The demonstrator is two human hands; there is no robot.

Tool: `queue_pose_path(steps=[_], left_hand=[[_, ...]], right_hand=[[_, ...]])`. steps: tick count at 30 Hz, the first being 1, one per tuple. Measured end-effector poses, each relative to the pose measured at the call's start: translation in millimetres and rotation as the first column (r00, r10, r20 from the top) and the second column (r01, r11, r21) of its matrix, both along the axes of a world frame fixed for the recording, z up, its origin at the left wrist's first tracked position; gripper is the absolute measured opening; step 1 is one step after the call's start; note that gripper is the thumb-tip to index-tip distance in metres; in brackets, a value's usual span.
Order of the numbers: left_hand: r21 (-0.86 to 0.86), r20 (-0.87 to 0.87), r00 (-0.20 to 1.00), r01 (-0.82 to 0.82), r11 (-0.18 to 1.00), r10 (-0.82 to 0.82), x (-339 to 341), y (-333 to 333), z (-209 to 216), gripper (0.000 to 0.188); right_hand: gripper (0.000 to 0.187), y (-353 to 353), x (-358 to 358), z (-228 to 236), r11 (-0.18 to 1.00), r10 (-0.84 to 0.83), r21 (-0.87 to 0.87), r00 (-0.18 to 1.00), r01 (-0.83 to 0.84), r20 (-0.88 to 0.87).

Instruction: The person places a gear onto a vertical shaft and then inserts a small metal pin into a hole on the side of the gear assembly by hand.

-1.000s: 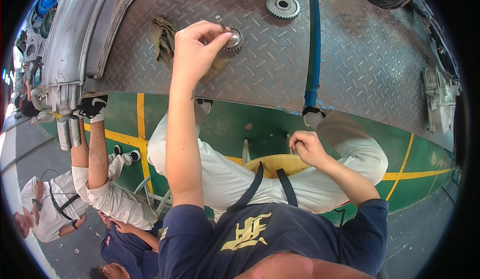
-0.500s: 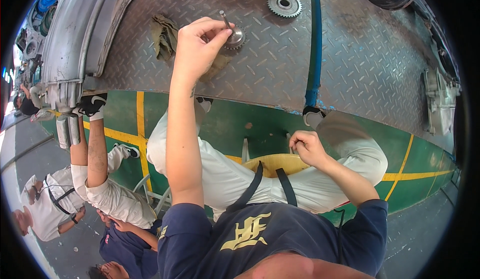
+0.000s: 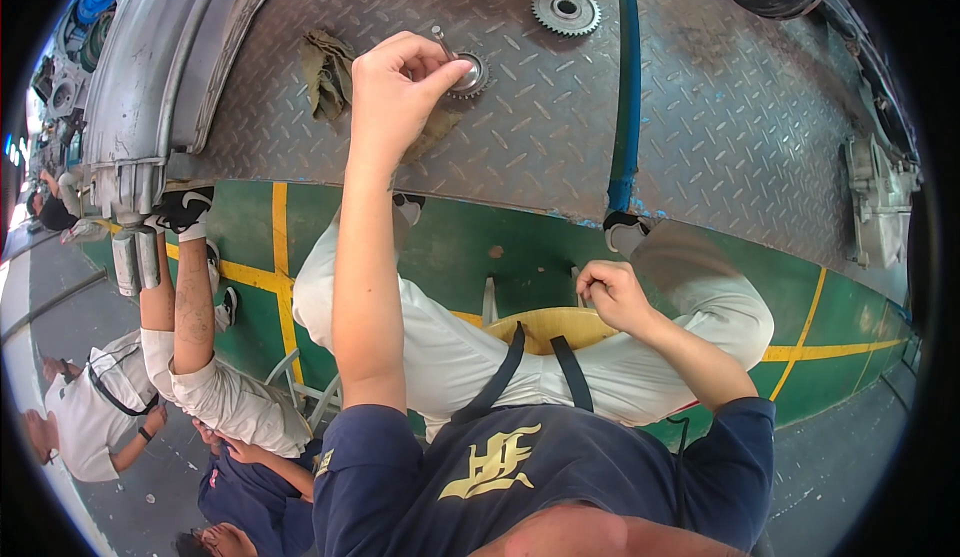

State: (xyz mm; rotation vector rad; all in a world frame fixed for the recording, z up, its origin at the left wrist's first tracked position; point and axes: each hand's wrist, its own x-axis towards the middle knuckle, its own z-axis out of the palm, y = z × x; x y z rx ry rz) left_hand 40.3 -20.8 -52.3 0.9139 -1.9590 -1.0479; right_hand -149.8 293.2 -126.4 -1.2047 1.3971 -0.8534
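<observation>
My left hand (image 3: 397, 92) reaches over the steel tread plate, thumb and fingers pinched on a slim metal rod (image 3: 439, 37). The rod leans, its upper end above my fingers; its lower end is hidden by my thumb. Just beyond my thumb tip a small gear (image 3: 472, 75) with a shiny raised centre lies on the plate. From this view I cannot tell whether the rod touches the gear. My right hand (image 3: 618, 295) rests near my thigh, fingers loosely curled in, with nothing seen in it.
The tread plate (image 3: 545, 127) carries a larger gear (image 3: 567, 11), metal rings and a crumpled olive cloth (image 3: 327, 72). A blue strip (image 3: 626, 97) crosses it. Large metal housings stand left (image 3: 140, 87) and right (image 3: 880, 197). Other people (image 3: 260, 482) sit at the lower left.
My left hand has shifted slightly, and the rod has moved a little left and down, showing more of the small gear. My right hand stays put.
</observation>
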Motion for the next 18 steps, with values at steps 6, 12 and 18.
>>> queue_pose_path(steps=[6, 12, 18], left_hand=[[0.037, 0.038, 0.998, -0.05, 0.998, 0.049, -0.9, 1.4, 6.5, 0.011], [-0.01, -0.031, 0.999, -0.014, 1.0, 0.014, -1.7, -1.0, 1.9, 0.015], [0.009, 0.041, 0.999, -0.034, 0.999, 0.033, -5.9, 2.1, 8.0, 0.016]], right_hand=[[0.02, 0.5, -0.6, -0.7, 1.0, 0.0, -0.005, 1.0, -0.001, -0.01], [0.019, 0.6, -0.6, -1.0, 1.0, -0.001, -0.013, 1.0, 0.001, -0.015], [0.019, 0.9, -0.9, -0.9, 1.0, 0.0, -0.01, 1.0, 0.0, -0.018]])
